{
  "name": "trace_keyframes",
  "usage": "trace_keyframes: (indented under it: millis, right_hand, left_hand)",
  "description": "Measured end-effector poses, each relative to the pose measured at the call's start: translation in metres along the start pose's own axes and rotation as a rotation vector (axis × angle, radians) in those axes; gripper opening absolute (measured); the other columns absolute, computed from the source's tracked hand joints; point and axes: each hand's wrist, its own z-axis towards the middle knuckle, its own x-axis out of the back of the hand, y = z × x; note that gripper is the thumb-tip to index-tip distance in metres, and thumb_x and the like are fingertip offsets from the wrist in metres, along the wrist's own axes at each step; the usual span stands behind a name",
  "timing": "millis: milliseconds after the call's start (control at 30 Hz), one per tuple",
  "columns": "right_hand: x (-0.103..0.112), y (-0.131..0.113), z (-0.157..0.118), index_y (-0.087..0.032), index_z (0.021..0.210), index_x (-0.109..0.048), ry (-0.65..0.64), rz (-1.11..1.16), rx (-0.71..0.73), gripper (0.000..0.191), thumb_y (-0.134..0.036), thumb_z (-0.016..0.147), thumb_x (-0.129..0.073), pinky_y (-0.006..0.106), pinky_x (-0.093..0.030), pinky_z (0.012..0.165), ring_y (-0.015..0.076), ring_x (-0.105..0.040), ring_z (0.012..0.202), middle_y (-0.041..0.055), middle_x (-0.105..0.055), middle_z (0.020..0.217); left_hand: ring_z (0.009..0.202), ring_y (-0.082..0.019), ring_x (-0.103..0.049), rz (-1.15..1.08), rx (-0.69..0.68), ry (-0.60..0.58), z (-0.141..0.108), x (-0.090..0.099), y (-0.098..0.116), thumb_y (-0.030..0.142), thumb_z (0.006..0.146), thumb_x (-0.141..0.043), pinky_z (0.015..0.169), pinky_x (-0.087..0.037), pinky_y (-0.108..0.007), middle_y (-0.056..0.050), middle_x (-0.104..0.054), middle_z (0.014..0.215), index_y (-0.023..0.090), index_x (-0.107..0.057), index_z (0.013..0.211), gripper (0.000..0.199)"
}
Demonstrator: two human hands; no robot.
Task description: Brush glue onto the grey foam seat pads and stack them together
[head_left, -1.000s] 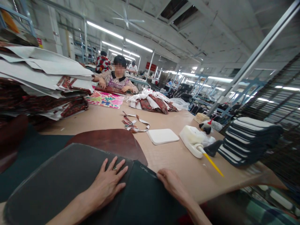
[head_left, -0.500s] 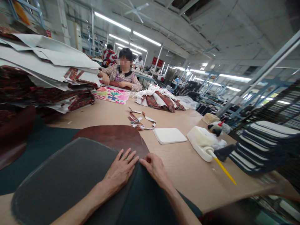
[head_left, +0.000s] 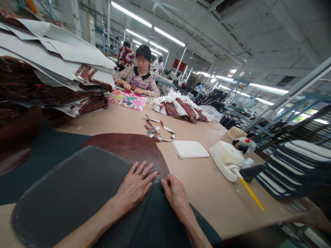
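The brown surface point(head_left: 199, 186) spreads away under a pale ceiling point(head_left: 245, 31) hung with strip lights point(head_left: 131, 13). At its near edge lies the dark grey panel point(head_left: 69, 193), partly over a reddish-brown sheet point(head_left: 124, 144), with a dark green sheet point(head_left: 157, 220) adjoining on the right. The left hand point(head_left: 137, 186) rests flat on the panel's right part, fingers somewhat spread; the right hand point(head_left: 176, 193) is narrow, fingertips bunched at the green sheet's upper edge, though I cannot tell whether they pinch it. A tall pile of cut pieces point(head_left: 64, 51) fills the surface's far left corner. A co-worker point(head_left: 141, 77) is at the far edge, behind a flowered sheet point(head_left: 126, 100). Toward the right edge are a white container point(head_left: 224, 158) and stacked dark pads point(head_left: 292, 168).
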Motion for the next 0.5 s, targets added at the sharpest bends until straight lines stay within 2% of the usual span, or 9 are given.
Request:
trace_keyframes:
  millis: [200,367,433,500]
  right_hand:
    - [0.023,0.028,-0.027,-0.022,0.058,-0.039,0.024,-0.011,-0.075,0.029,-0.034,0.085,-0.038,0.026,-0.031,0.056,0.0142,-0.047,0.056,-0.0002,-0.049,0.056]
    - [0.041,0.041,-0.063,-0.022,0.061,-0.038,0.058,0.172,-0.207,0.036,-0.049,0.085,-0.034,0.024,-0.032,0.054,0.0136,-0.045,0.055,-0.0029,-0.043,0.055]
    - [0.041,0.037,-0.07,-0.021,0.065,-0.042,0.08,0.249,-0.231,0.037,-0.051,0.085,-0.034,0.023,-0.034,0.055,0.0138,-0.048,0.058,-0.0025,-0.045,0.058]
    - [0.04,0.033,-0.076,-0.02,0.069,-0.046,0.119,0.304,-0.252,0.037,-0.052,0.084,-0.035,0.023,-0.036,0.057,0.0144,-0.05,0.06,-0.0014,-0.049,0.061]
  left_hand:
    - [0.129,-0.027,-0.03,-0.017,0.041,0.018,0.0,-0.002,-0.006,0.03,0.09,-0.036,0.103,-0.019,-0.049,-0.001,-0.039,0.139,0.035,-0.038,0.13,0.04]
    - [0.13,-0.029,-0.024,0.003,0.09,0.098,0.003,0.005,-0.004,0.026,0.088,-0.042,0.103,-0.02,-0.048,-0.007,-0.035,0.141,0.025,-0.038,0.132,0.044]
    - [0.127,-0.027,-0.03,-0.03,0.109,0.131,-0.002,0.015,0.003,0.026,0.088,-0.043,0.102,-0.023,-0.044,-0.008,-0.042,0.136,0.022,-0.045,0.127,0.039]
    - [0.118,-0.022,-0.041,-0.098,0.081,0.082,-0.014,0.025,0.012,0.031,0.09,-0.04,0.1,-0.027,-0.039,-0.005,-0.052,0.125,0.024,-0.051,0.121,0.033]
